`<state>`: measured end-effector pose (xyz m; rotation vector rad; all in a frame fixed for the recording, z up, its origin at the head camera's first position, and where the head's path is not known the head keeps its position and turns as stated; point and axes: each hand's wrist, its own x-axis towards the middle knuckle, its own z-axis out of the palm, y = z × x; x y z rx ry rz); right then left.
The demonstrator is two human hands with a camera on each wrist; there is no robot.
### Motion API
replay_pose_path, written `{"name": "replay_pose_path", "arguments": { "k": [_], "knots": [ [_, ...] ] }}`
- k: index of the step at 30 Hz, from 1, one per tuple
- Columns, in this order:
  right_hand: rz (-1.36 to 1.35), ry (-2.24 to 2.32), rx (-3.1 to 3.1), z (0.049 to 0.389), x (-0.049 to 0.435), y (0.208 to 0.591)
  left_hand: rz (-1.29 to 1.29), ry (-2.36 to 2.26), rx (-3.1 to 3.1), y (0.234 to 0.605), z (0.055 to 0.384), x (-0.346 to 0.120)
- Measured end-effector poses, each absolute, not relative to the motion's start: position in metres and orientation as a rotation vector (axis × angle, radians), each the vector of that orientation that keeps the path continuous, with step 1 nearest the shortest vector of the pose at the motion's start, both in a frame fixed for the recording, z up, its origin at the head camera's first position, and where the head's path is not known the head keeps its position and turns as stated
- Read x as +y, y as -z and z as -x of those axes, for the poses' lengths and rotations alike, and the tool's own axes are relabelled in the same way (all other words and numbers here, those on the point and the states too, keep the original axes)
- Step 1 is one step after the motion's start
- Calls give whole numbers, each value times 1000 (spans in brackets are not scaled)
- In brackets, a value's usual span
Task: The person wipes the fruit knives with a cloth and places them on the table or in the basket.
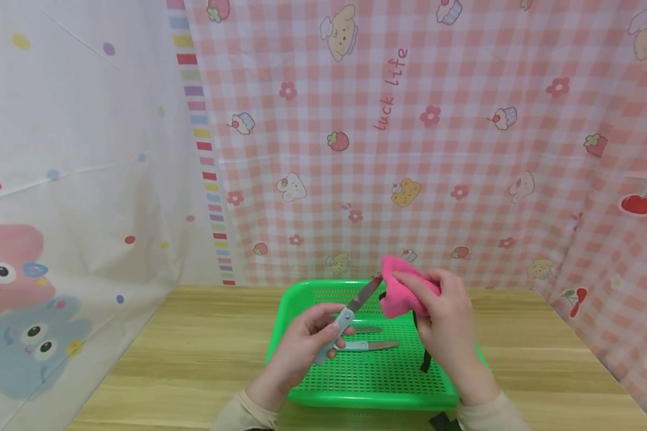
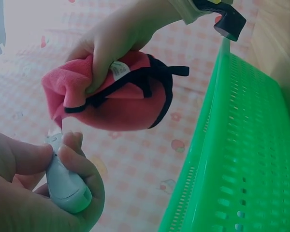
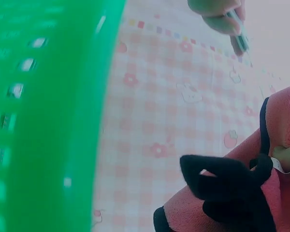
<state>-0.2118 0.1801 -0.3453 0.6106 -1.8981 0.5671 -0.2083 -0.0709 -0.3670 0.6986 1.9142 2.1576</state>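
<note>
In the head view my left hand (image 1: 304, 341) grips the pale blue handle of a knife (image 1: 362, 297), its blade pointing up and to the right. The handle's butt end shows below the curled fingers in the left wrist view. My right hand (image 1: 446, 311) holds a bunched pink cloth (image 1: 407, 290) with black edging and a black loop. The cloth is right at the blade's tip, where a small dark red patch shows. Below the hands, a second knife (image 1: 369, 345) with a pale blue handle lies in the green basket (image 1: 377, 400), and another blade (image 1: 368, 329) lies behind it.
The basket stands on a wood-grain table (image 1: 194, 341), with its rim just under both hands. A pink checked curtain (image 1: 383, 149) hangs behind the table, and a white printed sheet (image 1: 86, 149) hangs at the left. A black object (image 1: 444, 422) shows near my right sleeve.
</note>
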Motion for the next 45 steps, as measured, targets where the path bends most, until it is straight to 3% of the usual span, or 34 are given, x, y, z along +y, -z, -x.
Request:
{"name": "replay_pose_path", "arguments": {
  "k": [17,45],
  "knots": [
    [-587,-619,-1880,198,195,344,-681,-2190,1893,364,213,-79],
    [-786,-520,-1940,189,149,356,-609,-2165,1908,358,210,-63]
  ]
}}
